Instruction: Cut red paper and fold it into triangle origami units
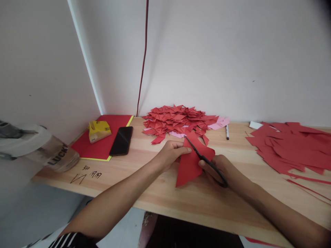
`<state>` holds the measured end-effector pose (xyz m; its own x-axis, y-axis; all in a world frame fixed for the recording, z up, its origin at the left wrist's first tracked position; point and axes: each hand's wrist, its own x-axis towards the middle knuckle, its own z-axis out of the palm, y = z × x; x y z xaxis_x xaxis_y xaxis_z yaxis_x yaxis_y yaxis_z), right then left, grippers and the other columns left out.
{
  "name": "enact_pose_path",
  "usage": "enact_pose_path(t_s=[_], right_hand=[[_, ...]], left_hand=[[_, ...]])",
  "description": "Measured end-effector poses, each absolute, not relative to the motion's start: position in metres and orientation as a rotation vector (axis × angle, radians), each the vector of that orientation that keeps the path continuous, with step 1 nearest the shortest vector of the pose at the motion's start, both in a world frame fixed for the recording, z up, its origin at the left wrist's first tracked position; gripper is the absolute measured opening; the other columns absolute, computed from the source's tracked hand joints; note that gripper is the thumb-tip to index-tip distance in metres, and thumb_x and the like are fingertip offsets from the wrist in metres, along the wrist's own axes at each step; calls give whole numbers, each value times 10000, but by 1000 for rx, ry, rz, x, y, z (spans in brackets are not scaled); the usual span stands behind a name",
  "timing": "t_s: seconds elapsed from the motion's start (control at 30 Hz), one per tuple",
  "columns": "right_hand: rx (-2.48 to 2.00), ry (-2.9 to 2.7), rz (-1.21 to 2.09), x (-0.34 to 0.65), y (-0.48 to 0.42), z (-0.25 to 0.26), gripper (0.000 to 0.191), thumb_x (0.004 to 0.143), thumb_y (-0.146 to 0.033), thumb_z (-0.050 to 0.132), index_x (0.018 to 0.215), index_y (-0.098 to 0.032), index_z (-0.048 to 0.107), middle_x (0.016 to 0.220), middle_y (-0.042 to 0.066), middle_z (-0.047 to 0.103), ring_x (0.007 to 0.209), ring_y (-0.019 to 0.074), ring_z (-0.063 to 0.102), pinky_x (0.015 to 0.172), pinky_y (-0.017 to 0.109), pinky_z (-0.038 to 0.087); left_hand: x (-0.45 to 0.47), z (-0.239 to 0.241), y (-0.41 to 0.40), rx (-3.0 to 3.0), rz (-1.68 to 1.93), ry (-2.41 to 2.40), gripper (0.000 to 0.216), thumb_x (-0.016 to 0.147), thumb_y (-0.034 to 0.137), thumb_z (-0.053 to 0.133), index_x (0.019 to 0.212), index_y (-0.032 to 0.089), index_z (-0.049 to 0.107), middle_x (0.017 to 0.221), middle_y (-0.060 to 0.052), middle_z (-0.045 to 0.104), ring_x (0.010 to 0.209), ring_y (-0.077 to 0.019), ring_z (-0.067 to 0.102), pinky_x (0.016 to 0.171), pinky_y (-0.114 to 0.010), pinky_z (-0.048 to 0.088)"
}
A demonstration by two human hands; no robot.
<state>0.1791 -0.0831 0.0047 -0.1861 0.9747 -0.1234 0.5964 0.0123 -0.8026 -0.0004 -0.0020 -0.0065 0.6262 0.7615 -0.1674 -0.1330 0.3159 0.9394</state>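
Note:
My left hand [172,151] pinches the upper left edge of a red paper sheet [190,167] lying on the wooden table [144,186]. My right hand [222,170] grips black scissors [204,159], fingers through the handles. The blades lie across the red paper, pointing up and left toward my left fingertips. Just behind the hands lies a pile of folded red paper triangles [178,120], with a few pink pieces [219,122] at its right side.
Cut red sheets and strips [289,146] cover the right of the table. A marker pen [227,132] lies by the pile. At the left, a black phone [121,140], a yellow box [99,131] on a red-and-yellow sheet [100,148], a bottle [51,153]. White walls stand behind.

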Motion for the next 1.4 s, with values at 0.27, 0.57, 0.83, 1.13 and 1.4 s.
enact_pose_path(t_s=[0.27, 0.57, 0.83, 1.13, 1.4], right_hand=[[-1621, -1798, 1010, 181, -84, -3, 625, 887, -613, 445, 424, -198, 377, 374, 4, 449, 374, 89, 405, 426, 241, 284], [-1551, -1426, 823, 200, -76, 2, 373, 899, -518, 423, 729, -205, 536, 377, -39, 438, 373, 130, 426, 419, 258, 344], [-1761, -1785, 365, 205, -59, -3, 248, 839, -445, 574, 833, -201, 616, 680, 12, 640, 584, 149, 539, 534, 244, 332], [-1984, -2142, 104, 182, -43, -8, 183, 893, -373, 498, 859, -211, 576, 788, 55, 691, 672, 187, 610, 528, 255, 255], [-2026, -2245, 138, 183, -44, -5, 172, 908, -313, 466, 822, -196, 558, 774, 80, 692, 657, 200, 625, 531, 261, 259]], left_hand=[[-1, -7, 0, 1076, 653, 679, 302, 581, 366, 793, 699, 106, 695, 682, -61, 673, 641, -158, 612, 630, -260, 455], [-13, 5, 9, 1011, 883, 656, 236, 637, 283, 772, 595, 118, 609, 576, -1, 582, 501, -73, 501, 525, -204, 359], [-39, 24, 38, 718, 1341, 621, 173, 620, 177, 742, 664, 145, 577, 638, 22, 601, 578, -89, 566, 583, -199, 444], [-42, 24, 46, 620, 1357, 636, 168, 628, 187, 720, 712, 136, 584, 665, 9, 644, 589, -100, 602, 614, -207, 479], [-45, 14, 55, 649, 1357, 673, 225, 611, 218, 753, 767, 140, 611, 725, 2, 661, 643, -123, 625, 673, -238, 487]])
